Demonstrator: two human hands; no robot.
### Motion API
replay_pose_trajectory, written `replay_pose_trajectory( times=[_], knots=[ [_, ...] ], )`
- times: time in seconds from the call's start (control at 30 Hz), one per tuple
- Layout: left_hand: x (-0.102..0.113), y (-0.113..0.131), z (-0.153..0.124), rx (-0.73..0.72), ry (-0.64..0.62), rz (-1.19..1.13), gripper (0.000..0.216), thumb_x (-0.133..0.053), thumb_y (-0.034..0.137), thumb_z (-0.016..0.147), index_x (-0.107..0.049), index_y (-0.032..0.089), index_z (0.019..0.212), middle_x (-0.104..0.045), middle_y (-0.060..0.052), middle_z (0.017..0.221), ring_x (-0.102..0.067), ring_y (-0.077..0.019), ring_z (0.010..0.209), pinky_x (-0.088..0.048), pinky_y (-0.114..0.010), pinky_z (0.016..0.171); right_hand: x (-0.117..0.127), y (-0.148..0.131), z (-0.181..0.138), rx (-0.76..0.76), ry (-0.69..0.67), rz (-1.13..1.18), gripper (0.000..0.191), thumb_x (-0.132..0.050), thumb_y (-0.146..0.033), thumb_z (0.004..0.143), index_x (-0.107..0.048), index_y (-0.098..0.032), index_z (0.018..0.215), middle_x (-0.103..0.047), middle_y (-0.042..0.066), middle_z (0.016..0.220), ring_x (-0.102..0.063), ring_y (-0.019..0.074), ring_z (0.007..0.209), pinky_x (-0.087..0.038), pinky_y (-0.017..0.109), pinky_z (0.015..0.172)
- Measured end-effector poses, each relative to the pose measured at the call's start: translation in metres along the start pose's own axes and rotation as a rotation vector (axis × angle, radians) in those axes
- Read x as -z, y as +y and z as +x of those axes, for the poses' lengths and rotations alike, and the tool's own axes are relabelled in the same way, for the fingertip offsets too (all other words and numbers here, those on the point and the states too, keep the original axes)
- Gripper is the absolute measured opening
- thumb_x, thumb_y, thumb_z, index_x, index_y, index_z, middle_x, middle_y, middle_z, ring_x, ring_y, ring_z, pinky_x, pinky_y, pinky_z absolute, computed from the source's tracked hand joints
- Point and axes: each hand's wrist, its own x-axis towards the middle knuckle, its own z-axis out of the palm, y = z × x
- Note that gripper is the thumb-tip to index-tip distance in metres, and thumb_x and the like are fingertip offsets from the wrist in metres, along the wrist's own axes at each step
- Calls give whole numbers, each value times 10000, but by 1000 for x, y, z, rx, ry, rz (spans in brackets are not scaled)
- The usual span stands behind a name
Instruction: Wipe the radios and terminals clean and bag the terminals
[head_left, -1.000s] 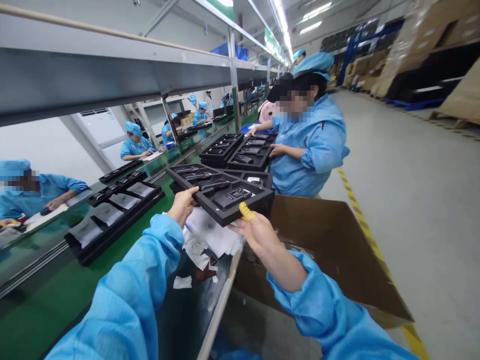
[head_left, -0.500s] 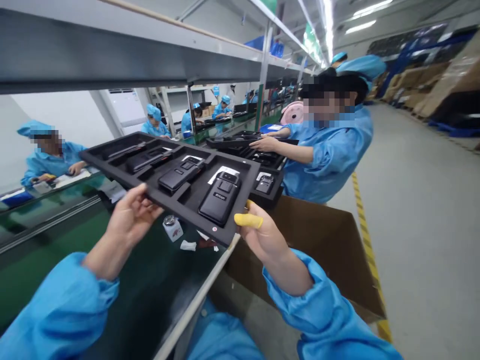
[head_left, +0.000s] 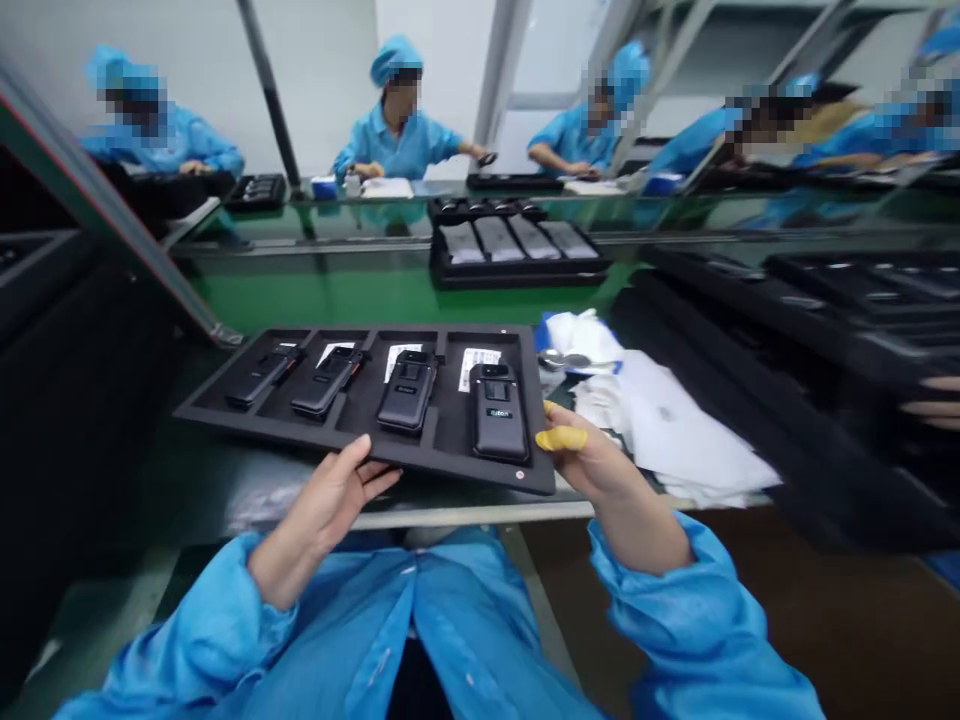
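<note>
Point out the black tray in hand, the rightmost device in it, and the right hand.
Black tray [head_left: 442,463]: head view, on its front rim.
Rightmost device [head_left: 499,413]: head view, on its lettered label.
Right hand [head_left: 591,462]: head view, behind its yellow-covered thumb.

One head-worn camera is facing forward and down, showing the black tray [head_left: 450,466] close by, left of centre, the wearer's jacket [head_left: 487,610] at bottom, co-workers [head_left: 401,142] farther off along the top.

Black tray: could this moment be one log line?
held: black tray; left hand: near edge; right hand: right end; contents: four dark devices
</note>
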Motion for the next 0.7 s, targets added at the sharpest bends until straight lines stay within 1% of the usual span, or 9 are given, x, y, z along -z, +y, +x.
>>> replay_pose_trajectory(
  times=[0.13,0.2,0.27,0.37,0.43,0.47,0.53,0.6,0.7],
  knots=[
    [27,-26,9,20,102,-38,131,-747,185,735,-624,143,731,-722,-40,754,-691,-175,724,-596,-338,701,-3,28,33,-170,-5,-108,421,-622,-193,439,-622,-199,860,-707,14,827,-651,180,790,-478,241,587],
    [34,-33,14,35,137,-10,187,-767,217,727,-599,141,692,-712,-39,749,-701,-193,765,-596,-337,701,-4,43,44,-180,29,-169,458,-634,-211,455,-622,-204,912,-708,31,917,-653,200,891,-523,276,685],
    [39,-34,16,107,140,87,227,-758,292,747,-606,133,694,-719,-65,787,-710,-207,773,-593,-321,666,-3,57,49,-109,77,-237,521,-663,-277,511,-607,-219,1026,-682,53,1080,-630,220,1025,-530,344,852],
    [46,-22,14,339,4,372,411,-733,506,724,-653,103,726,-727,-136,805,-702,-208,652,-561,-284,537,5,66,43,36,232,-429,624,-672,-408,619,-548,-234,1206,-562,98,1311,-586,245,1144,-474,427,999],
    [48,-8,10,397,-155,575,507,-738,593,658,-679,97,744,-727,-154,799,-692,-209,623,-546,-279,512,14,66,34,126,363,-613,633,-630,-458,695,-521,-223,1272,-514,133,1355,-576,267,1163,-470,466,1004],
    [48,-1,9,353,-219,664,515,-744,600,639,-689,104,765,-728,-147,800,-691,-210,628,-548,-284,522,19,66,29,176,404,-720,610,-605,-469,728,-527,-216,1278,-520,143,1343,-570,277,1171,-469,481,1002],
    [43,10,11,125,-254,810,462,-733,555,669,-697,132,852,-730,-116,819,-687,-205,657,-563,-308,585,24,66,19,286,399,-942,544,-564,-486,782,-567,-213,1253,-559,149,1291,-551,293,1192,-451,504,1018],
    [35,15,19,-217,-168,952,403,-698,470,724,-679,154,975,-727,-100,888,-686,-214,733,-571,-356,698,22,70,12,389,343,-1142,503,-533,-510,821,-606,-207,1216,-563,158,1285,-515,310,1229,-414,523,1049],
    [18,13,40,-665,17,1248,504,-688,348,743,-587,160,1200,-655,-142,1181,-610,-296,1088,-452,-463,984,9,86,7,479,326,-1333,551,-482,-555,853,-611,-153,1207,-475,210,1370,-386,371,1328,-355,579,1060]
  ],
)
